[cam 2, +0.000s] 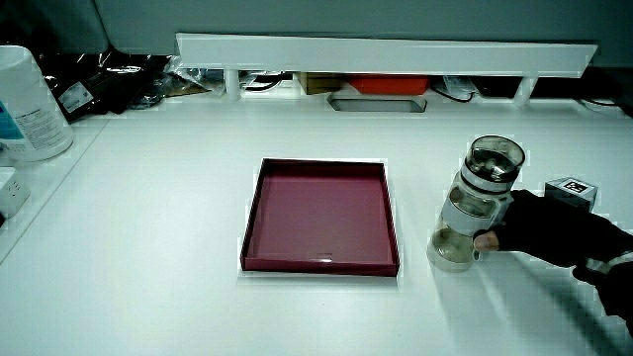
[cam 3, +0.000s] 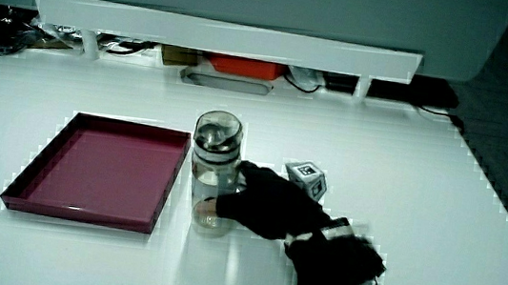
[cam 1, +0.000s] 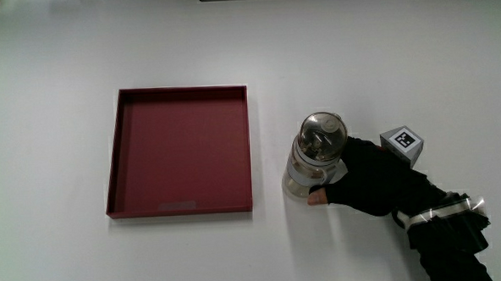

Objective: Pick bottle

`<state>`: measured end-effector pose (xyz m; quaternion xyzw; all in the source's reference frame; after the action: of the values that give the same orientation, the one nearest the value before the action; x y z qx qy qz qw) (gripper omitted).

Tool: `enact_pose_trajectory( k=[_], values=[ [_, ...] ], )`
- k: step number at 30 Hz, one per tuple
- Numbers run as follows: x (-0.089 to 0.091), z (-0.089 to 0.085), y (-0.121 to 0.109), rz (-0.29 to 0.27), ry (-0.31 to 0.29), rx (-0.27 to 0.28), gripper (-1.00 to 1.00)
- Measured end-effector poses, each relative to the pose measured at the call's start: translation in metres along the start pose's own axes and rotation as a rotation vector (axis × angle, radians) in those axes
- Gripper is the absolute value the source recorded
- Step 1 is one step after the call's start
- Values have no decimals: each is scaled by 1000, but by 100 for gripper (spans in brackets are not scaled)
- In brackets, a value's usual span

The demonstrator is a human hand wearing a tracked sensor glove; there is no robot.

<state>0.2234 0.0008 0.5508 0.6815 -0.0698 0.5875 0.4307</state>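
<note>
A clear bottle (cam 1: 316, 154) with a see-through lid stands upright on the white table beside the dark red tray (cam 1: 116, 155). It also shows in both side views as a clear bottle (cam 2: 477, 203) and a clear bottle (cam 3: 211, 184). The gloved hand (cam 1: 366, 176) is wrapped around the bottle's lower body, with a bare fingertip showing at the front. The patterned cube (cam 1: 402, 142) sits on the back of the hand. The bottle's base rests on the table.
The tray (cam 2: 249, 218) is shallow and holds nothing. A low white partition (cam 2: 386, 51) with clutter under it runs along the table's edge farthest from the person. A white container (cam 2: 25, 104) stands at the table's corner.
</note>
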Motion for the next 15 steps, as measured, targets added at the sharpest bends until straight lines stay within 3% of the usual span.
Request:
enact_pose_trajectory(
  k=[4, 9, 15],
  values=[
    [0, -1, 0, 31, 25, 8, 0],
    [0, -2, 0, 50, 41, 31, 36],
    [0, -4, -2, 89, 10, 78, 79]
  ],
)
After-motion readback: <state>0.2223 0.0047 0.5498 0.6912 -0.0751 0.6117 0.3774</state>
